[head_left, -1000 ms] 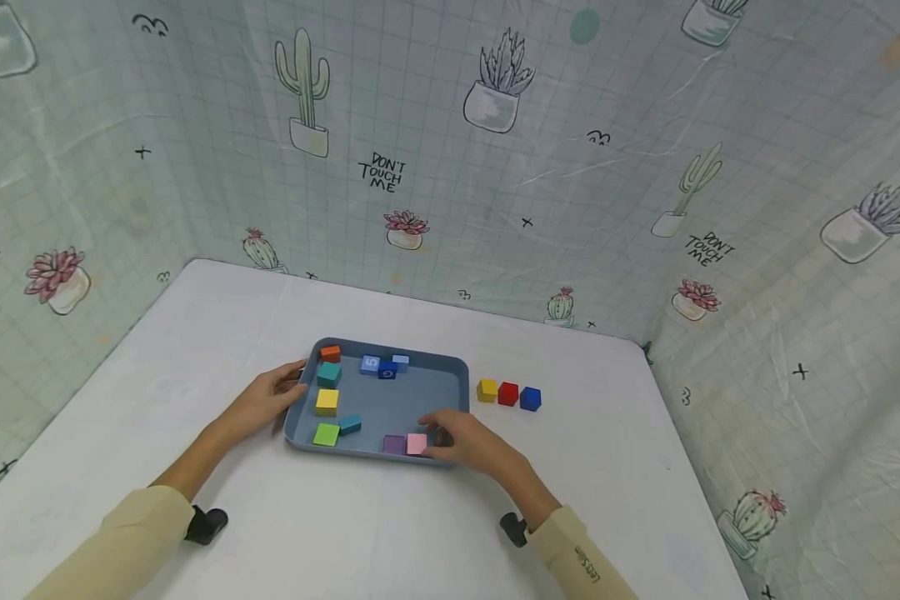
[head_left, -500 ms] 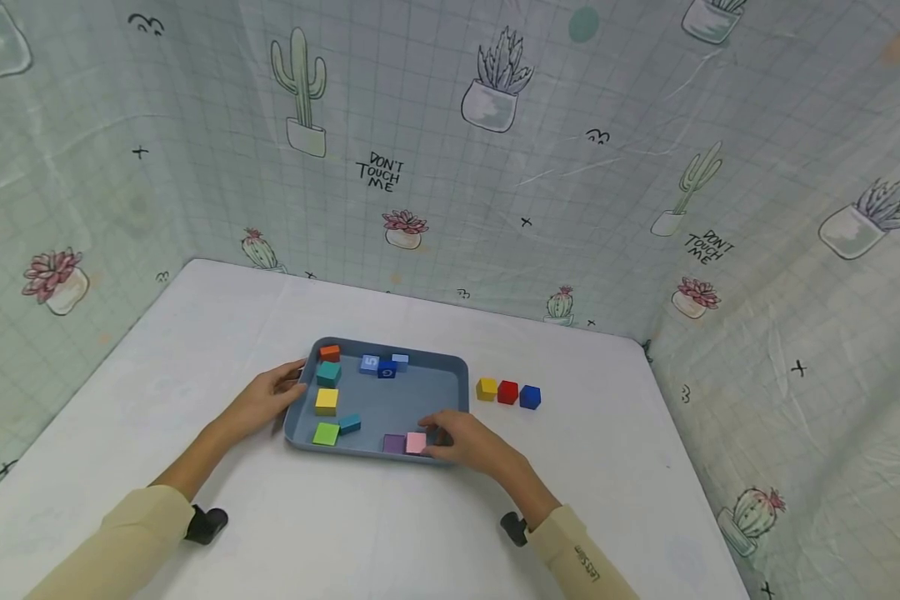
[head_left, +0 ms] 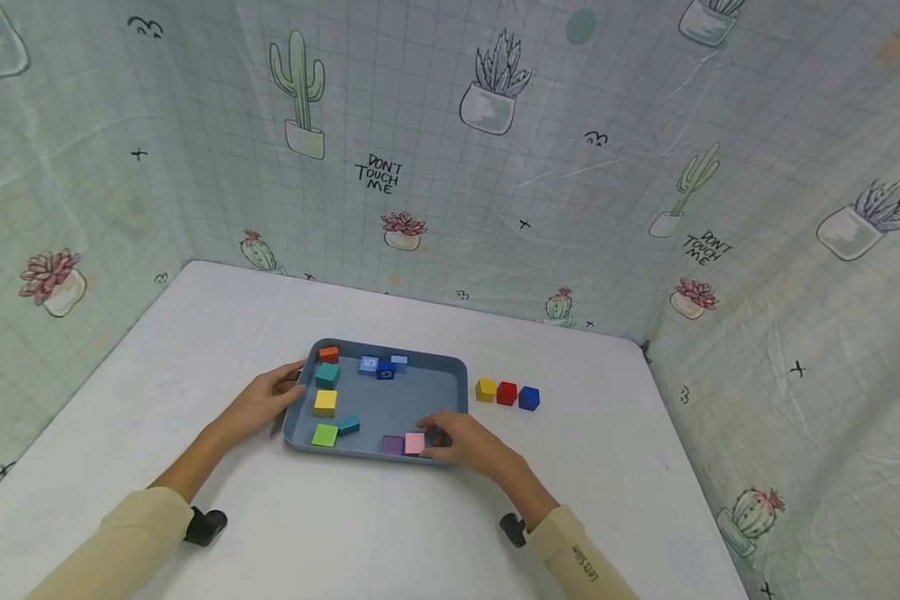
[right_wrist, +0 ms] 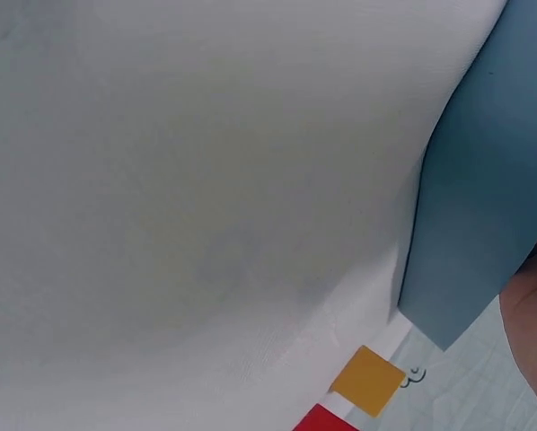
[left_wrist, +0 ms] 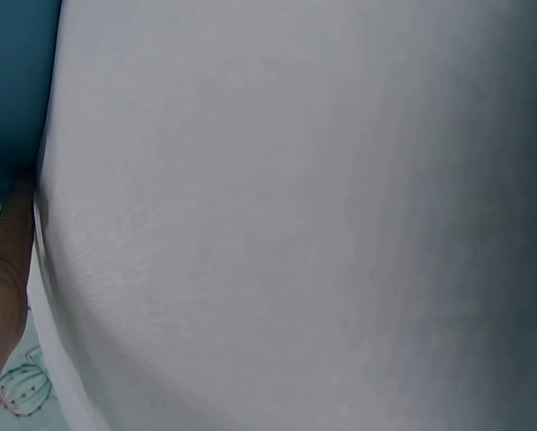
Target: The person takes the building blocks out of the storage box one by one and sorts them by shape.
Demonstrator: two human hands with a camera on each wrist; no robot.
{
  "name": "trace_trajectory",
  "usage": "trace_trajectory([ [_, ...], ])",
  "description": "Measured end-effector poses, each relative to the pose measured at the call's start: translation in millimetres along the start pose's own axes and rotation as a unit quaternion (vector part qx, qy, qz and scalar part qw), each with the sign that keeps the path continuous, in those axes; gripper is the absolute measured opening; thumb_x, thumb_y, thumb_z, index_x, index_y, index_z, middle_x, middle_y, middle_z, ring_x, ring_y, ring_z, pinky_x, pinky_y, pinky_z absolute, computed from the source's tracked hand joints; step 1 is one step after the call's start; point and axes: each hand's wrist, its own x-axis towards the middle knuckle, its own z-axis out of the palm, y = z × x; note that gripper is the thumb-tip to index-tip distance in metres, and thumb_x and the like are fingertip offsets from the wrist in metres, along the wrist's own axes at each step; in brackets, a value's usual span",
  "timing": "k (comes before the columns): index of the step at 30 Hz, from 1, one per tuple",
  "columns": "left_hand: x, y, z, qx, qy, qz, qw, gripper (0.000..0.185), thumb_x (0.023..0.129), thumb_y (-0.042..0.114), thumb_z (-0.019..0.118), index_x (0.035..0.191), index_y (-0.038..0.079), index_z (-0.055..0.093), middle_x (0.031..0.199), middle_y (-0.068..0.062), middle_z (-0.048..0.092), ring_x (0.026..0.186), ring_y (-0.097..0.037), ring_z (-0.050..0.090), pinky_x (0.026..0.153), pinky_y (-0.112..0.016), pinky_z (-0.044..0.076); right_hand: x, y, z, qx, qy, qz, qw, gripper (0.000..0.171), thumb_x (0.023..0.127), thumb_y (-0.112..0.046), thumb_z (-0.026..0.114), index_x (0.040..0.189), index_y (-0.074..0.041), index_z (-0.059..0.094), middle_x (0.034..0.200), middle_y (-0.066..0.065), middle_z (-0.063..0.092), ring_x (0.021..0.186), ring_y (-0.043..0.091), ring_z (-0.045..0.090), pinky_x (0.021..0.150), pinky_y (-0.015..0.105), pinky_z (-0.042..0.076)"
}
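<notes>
My left hand (head_left: 266,397) rests at the left side of a blue-grey tray (head_left: 390,408), its fingers lying against the outer wall (left_wrist: 13,81). Over the tray's front right corner, my right hand (head_left: 465,439) has its thumb and fingers curved round the right part of a pink block (head_left: 414,444). The thumb overlaps that block's front corner. A purple block (head_left: 393,445) stands against its left side. In the right wrist view, the tray's outer wall (right_wrist: 484,180) covers the fingers, and only part of the hand (right_wrist: 533,314) shows.
Inside the tray lie orange (head_left: 328,355), teal (head_left: 327,375), yellow (head_left: 326,403), green (head_left: 325,435) and several blue blocks (head_left: 368,365). Yellow (head_left: 485,390), red (head_left: 506,393) and dark blue cubes (head_left: 528,398) form a row right of it on the white table (head_left: 585,467). Printed curtains surround the table.
</notes>
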Motion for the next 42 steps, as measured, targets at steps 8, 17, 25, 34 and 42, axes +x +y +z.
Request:
trace_trajectory([
  [8,-2.7,0.1,0.7,-0.002,0.002,0.008,1.0000,0.059,0.098,0.023,0.052,0.145,-0.003,0.028,0.141,-0.030,0.035,0.124,-0.044,0.040,0.100,-0.051,0.037,-0.5,2.0,3.6,0.001,0.002,0.001,1.000,0.044,0.085,-0.030,0.071,0.125,-0.016,0.060,0.105,-0.008,0.061,0.089,0.004,0.056,0.078,0.015,0.049],
  [17,-2.0,-0.4,0.9,-0.007,0.001,0.008,0.9999,0.060,0.098,0.025,0.052,0.146,-0.002,0.028,0.141,-0.030,0.035,0.124,-0.044,0.040,0.101,-0.052,0.037,-2.1,-0.5,2.9,0.004,0.001,0.005,1.000,0.038,0.086,-0.030,0.070,0.122,-0.018,0.063,0.105,-0.009,0.061,0.089,0.005,0.055,0.079,0.015,0.048],
  [25,-0.8,-1.8,2.0,-0.004,0.001,0.009,0.9999,0.061,0.098,0.026,0.052,0.146,-0.003,0.027,0.141,-0.029,0.036,0.123,-0.043,0.042,0.101,-0.052,0.037,-3.6,-1.8,2.4,0.000,0.003,0.006,1.000,0.038,0.087,-0.030,0.069,0.122,-0.018,0.063,0.108,-0.008,0.062,0.089,0.005,0.055,0.080,0.016,0.048],
  [34,-0.7,-2.7,2.3,-0.002,0.003,0.009,1.0000,0.060,0.098,0.024,0.053,0.145,-0.003,0.028,0.141,-0.029,0.035,0.125,-0.044,0.040,0.100,-0.051,0.037,-1.2,-0.6,5.5,0.013,0.004,0.014,1.000,0.038,0.087,-0.032,0.069,0.122,-0.019,0.062,0.105,-0.010,0.063,0.089,0.003,0.056,0.081,0.016,0.049],
  [42,0.1,-3.1,2.2,0.000,0.003,0.004,1.0000,0.060,0.098,0.025,0.052,0.146,-0.003,0.027,0.141,-0.030,0.035,0.125,-0.044,0.039,0.100,-0.051,0.037,-0.8,-0.6,4.3,0.017,-0.001,0.013,1.000,0.036,0.088,-0.028,0.068,0.122,-0.019,0.062,0.099,-0.012,0.062,0.087,0.003,0.056,0.080,0.016,0.049],
])
